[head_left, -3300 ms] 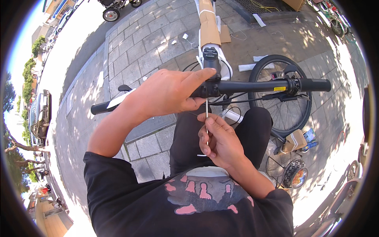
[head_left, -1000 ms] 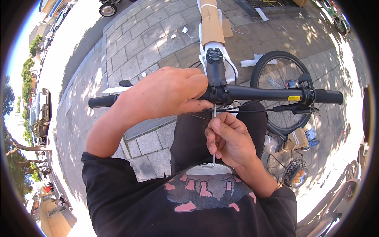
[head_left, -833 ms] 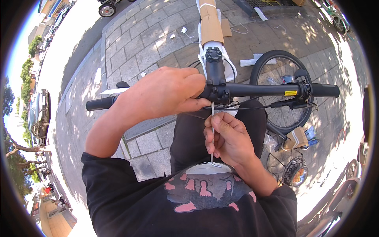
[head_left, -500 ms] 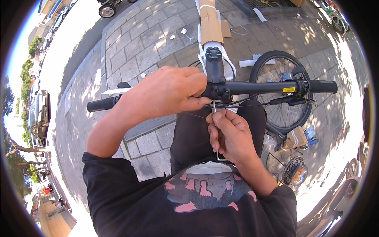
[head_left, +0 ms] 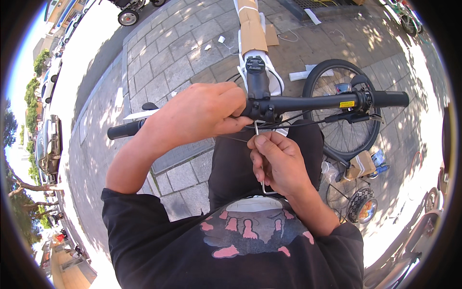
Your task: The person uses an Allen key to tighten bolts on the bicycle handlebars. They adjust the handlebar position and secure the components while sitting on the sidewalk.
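Note:
A black bicycle handlebar (head_left: 310, 103) crosses in front of me, clamped by a black stem (head_left: 257, 85). My left hand (head_left: 199, 110) is closed around the bar just left of the stem, its thumb and forefinger close to the clamp. Below the clamp, my right hand (head_left: 283, 159) pinches an L-shaped hex key (head_left: 256, 128). The key's upper end reaches the underside of the clamp, though whether it sits in a bolt is hidden. Its bent end shows beneath my right fingers. Black cables (head_left: 293, 124) run just under the bar.
Cardboard wrapping (head_left: 253, 30) covers the frame beyond the stem. To the right, a loose wheel (head_left: 315, 89) lies on the paving, near a small cardboard box (head_left: 361, 164) and a round checkered object (head_left: 361, 204). A wheeled vehicle (head_left: 128, 17) stands at the far left.
The stem and bar have shifted slightly left in view, along with the hex key. Both hands keep the same grips.

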A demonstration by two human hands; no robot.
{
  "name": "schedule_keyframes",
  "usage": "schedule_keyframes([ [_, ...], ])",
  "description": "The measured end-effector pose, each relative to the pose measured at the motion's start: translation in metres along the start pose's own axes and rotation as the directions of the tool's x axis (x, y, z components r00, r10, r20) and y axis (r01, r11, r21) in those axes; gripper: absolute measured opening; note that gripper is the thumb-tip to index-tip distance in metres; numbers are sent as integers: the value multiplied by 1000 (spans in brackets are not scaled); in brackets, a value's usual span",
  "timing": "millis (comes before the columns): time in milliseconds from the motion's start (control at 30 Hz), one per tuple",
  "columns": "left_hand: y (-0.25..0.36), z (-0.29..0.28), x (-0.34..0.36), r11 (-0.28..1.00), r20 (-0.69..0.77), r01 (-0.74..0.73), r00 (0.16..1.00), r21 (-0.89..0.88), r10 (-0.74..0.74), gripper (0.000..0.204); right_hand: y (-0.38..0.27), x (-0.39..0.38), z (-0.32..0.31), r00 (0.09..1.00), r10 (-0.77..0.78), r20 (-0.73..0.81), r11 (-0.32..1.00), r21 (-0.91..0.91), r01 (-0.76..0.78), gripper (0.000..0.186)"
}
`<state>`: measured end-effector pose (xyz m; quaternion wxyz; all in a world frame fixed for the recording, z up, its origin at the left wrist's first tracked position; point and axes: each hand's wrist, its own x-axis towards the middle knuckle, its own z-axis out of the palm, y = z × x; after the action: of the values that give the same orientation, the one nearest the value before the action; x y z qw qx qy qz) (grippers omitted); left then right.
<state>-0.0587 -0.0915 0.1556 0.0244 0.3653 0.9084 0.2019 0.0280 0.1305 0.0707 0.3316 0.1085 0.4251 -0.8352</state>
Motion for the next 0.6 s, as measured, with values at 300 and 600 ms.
schedule_keyframes([
  [300,-2,-1,-5,992,19,-56,998,114,54,36,2,5,5,998,-37,-45,999,23,38,24],
  [600,1,-2,-5,1000,8,-15,1000,27,15,34,-1,5,10,998,-18,-58,997,70,22,24],
])
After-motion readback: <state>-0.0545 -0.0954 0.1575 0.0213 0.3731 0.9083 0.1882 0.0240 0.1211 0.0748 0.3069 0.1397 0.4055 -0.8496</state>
